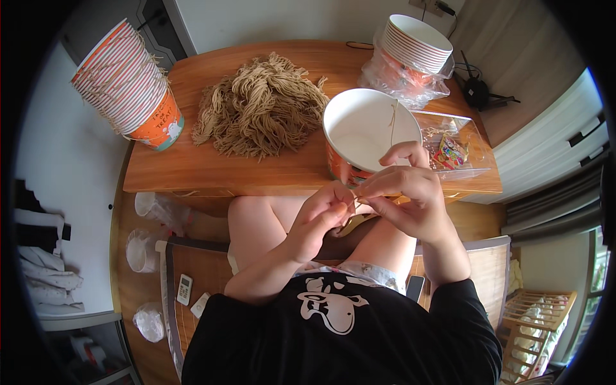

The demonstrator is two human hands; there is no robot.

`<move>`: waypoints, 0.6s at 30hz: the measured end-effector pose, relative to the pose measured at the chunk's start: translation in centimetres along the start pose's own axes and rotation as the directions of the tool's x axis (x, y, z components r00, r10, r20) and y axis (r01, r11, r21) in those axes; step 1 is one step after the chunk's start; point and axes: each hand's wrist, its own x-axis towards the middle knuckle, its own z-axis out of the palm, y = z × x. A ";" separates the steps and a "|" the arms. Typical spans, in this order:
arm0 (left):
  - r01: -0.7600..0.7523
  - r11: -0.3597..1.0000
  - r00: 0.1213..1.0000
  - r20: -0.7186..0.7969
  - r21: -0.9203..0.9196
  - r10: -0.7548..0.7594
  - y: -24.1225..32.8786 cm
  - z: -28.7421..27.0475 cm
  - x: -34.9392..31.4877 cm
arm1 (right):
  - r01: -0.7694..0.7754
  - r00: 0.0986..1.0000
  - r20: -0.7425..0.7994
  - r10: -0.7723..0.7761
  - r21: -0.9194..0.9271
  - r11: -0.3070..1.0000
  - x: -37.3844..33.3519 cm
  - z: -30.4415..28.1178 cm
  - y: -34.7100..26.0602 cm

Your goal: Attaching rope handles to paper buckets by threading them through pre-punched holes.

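Over my lap, my left hand (pixel 323 217) and my right hand (pixel 410 194) meet with fingertips closed in a pinch. A thin tan cord seems to run between them, mostly hidden by the fingers. Just beyond my hands, a large white-lined orange paper bucket (pixel 350 131) stands upright at the table's front edge. Another piece of cord (pixel 393 119) hangs down its inner right wall. My right hand is in front of the bucket's near right rim; whether it touches cannot be told.
A heap of tan cords (pixel 263 106) lies on the wooden table (pixel 186 173). Stacked buckets with cords (pixel 128 90) lean at the left; plastic-wrapped buckets (pixel 410 54) stand at the back right. A clear tray (pixel 471 144) holds small items, near a black router (pixel 476 92).
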 end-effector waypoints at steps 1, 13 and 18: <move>0.012 0.998 1.000 -0.024 -0.069 -0.013 0.1 0.0 0.0 | -0.003 1.000 -0.003 0.003 -0.029 1.000 -0.1 0.1 -0.1; -0.187 0.906 0.968 -0.084 0.381 0.236 -1.6 -0.5 -0.3 | 0.200 0.980 0.045 -0.196 -0.289 0.936 -1.4 2.5 -0.4; -0.193 0.948 0.964 -0.129 0.255 0.231 -2.2 -0.3 -0.3 | 0.206 0.978 0.019 -0.208 -0.232 0.951 -1.1 3.2 -0.2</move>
